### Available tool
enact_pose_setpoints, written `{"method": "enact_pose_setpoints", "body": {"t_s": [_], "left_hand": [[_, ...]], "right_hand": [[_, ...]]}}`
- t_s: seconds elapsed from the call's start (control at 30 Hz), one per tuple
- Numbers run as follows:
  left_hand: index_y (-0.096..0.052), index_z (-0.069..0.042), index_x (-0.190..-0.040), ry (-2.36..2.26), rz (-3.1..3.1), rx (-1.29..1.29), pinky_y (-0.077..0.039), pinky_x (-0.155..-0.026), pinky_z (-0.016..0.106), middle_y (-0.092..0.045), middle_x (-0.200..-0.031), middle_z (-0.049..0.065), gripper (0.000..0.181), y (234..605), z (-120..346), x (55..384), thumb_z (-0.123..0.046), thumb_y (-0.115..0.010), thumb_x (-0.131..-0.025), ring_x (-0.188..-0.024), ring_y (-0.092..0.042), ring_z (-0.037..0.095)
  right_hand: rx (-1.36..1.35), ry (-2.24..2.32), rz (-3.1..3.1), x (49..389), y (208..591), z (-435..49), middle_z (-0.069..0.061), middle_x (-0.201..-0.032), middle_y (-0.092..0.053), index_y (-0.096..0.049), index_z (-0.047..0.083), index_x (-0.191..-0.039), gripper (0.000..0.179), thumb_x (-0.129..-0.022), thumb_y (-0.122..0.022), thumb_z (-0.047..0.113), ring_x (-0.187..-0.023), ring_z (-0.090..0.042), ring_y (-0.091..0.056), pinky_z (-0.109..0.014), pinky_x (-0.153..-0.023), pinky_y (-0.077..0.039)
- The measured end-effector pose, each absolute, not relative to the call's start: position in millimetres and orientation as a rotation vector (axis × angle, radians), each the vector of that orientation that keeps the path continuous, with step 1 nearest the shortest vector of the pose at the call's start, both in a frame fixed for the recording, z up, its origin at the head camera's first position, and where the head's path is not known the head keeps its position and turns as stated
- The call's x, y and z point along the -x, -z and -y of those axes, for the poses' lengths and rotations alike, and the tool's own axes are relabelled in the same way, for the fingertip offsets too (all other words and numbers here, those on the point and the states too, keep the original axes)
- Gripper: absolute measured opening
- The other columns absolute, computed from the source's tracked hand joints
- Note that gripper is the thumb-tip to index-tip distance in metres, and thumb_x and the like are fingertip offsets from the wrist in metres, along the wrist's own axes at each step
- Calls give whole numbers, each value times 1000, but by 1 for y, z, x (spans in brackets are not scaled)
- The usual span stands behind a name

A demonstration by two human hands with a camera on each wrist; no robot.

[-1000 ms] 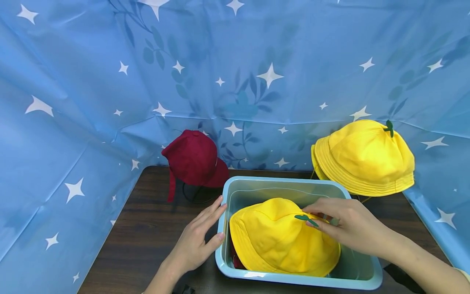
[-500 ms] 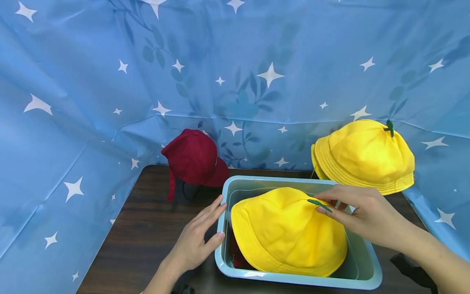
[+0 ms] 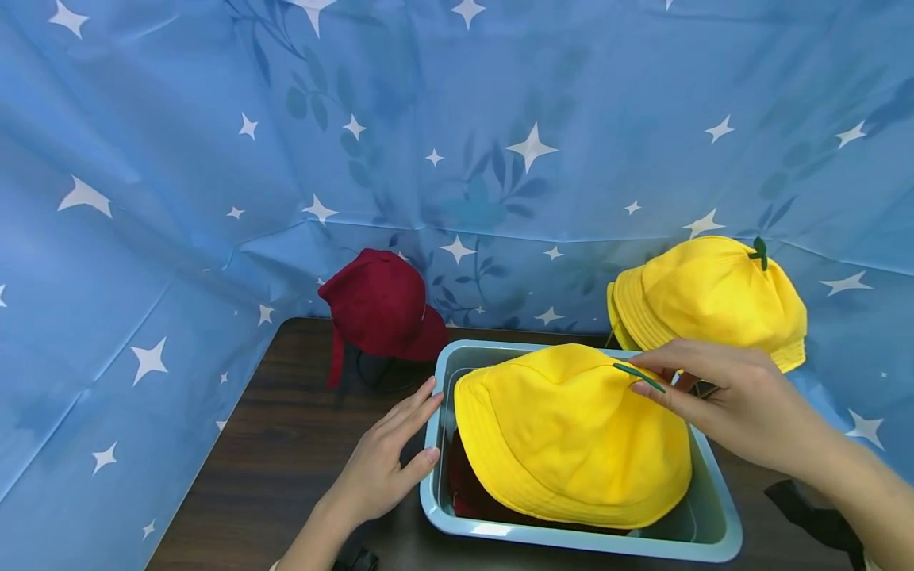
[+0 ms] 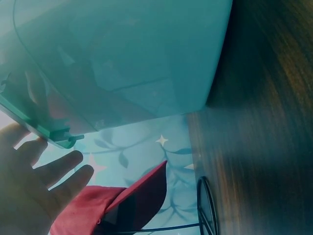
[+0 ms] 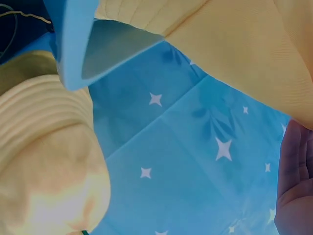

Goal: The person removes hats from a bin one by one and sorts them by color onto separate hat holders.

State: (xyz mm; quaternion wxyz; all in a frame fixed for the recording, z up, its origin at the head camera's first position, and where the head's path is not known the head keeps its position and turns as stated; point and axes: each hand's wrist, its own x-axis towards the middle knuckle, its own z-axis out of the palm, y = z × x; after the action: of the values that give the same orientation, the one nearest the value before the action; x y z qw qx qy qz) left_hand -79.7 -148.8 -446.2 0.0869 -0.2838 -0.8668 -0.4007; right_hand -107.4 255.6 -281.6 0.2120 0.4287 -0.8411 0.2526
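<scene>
My right hand [image 3: 735, 396] pinches the crown of a yellow bucket hat [image 3: 571, 436] beside its green leaf tab [image 3: 639, 376]. The hat hangs tilted over the light blue plastic bin [image 3: 443, 519], its brim at the left and front. In the right wrist view the same yellow hat [image 5: 234, 49] spans the top, with the fingers [image 5: 296, 166] at the right edge. My left hand [image 3: 385, 452] rests on the bin's left rim with its fingers extended; the left wrist view shows those fingers [image 4: 61, 169] spread beside the bin wall [image 4: 146, 58]. Dark red cloth [image 3: 478, 496] lies in the bin under the hat.
A dark red cap [image 3: 378, 305] sits on a black wire stand [image 3: 378, 377] at the back left. Another yellow bucket hat [image 3: 714, 293] stands at the back right, close behind the right hand. A blue star-patterned cloth [image 3: 457, 159] hangs behind the dark wooden table [image 3: 271, 444].
My right hand has moved up and to the right, lifting the yellow bucket hat out of the bin's depth. More dark red cloth shows beneath it. The left hand stays on the rim.
</scene>
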Motion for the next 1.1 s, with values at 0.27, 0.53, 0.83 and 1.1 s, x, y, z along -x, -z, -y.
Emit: {"method": "enact_pose_setpoints", "body": {"t_s": [0.27, 0.53, 0.83, 1.1], "left_hand": [[-42, -21, -162, 1186, 2596, 826, -46, -109, 61, -30, -170, -5, 62, 447, 150, 78, -30, -60, -103, -149, -43, 23], [-44, -15, -160, 1181, 2592, 834, -46, -108, 61, -31, -170, -4, 61, 447, 149, 79, -28, -60, -103, -148, -45, 24], [-44, -13, -160, 1163, 2579, 860, -46, -108, 62, -31, -170, 0, 61, 446, 148, 79, -26, -61, -103, -147, -45, 26], [-44, -11, -160, 1138, 2562, 875, -44, -111, 61, -31, -170, 3, 61, 447, 148, 80, -24, -62, -103, -149, -42, 26]], "right_hand": [[-1218, -667, 2265, 112, 271, -251, 9, -92, -74, -78, 14, -106, 45, -103, -57, 53, -72, 3, -58, -10, -65, -51], [-1173, -583, 2274, 113, 258, -252, 9, -86, -71, -79, 13, -101, 53, -101, -52, 60, -70, -1, -57, -9, -65, -51], [-1099, -487, 2285, 119, 245, -267, 11, -84, -69, -79, 12, -97, 61, -101, -48, 65, -71, 4, -55, -8, -64, -51], [-997, -443, 2314, 123, 235, -280, 8, -81, -70, -80, 9, -98, 66, -99, -48, 67, -73, 7, -55, -7, -63, -50]]}}
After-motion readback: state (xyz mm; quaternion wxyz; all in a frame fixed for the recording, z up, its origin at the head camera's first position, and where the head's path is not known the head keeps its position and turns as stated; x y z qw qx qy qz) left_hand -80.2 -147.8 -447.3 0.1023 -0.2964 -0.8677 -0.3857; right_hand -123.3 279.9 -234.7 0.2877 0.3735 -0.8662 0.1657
